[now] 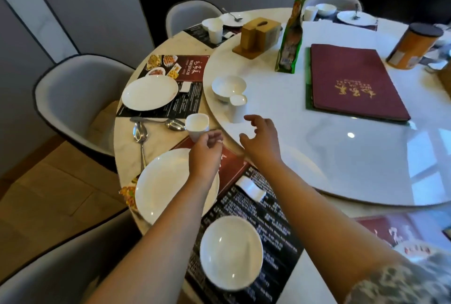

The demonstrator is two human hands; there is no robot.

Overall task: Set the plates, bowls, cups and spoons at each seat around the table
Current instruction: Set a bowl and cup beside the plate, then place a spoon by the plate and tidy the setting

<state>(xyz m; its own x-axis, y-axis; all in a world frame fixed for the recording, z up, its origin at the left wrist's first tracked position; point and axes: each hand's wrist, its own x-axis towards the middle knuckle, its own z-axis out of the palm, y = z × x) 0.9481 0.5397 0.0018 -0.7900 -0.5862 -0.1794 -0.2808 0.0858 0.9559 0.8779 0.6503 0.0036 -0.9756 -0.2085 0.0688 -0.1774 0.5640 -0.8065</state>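
At frame centre-left we see the left hand (206,145) pinching a white cup (197,126) by its lower wall, holding it just above the near placemat (246,196). The right hand (261,137) hovers beside it over the turntable's edge, fingers spread and loosely curved, holding nothing, just short of a second cup (238,108) that stands on the turntable (341,157) touching a small bowl (228,86).

On the marble surface (127,137) at lower centre, the near placemat carries a plate (166,189), a bowl (230,252) and a white chopstick rest (251,189). Two spoons (156,125) lie between this setting and the next, at left of frame, where a second plate (150,92) sits on a placemat (180,74) printed with food photographs and the words "MAO JIA CAI".

At upper centre we note two far settings with plates, cups and spoons, one before each grey chair. On the turntable stand a wooden tissue box (260,34), a green snack bag (291,32), an orange canister (412,45) and a maroon menu (353,81) with gold lettering too blurred to read.
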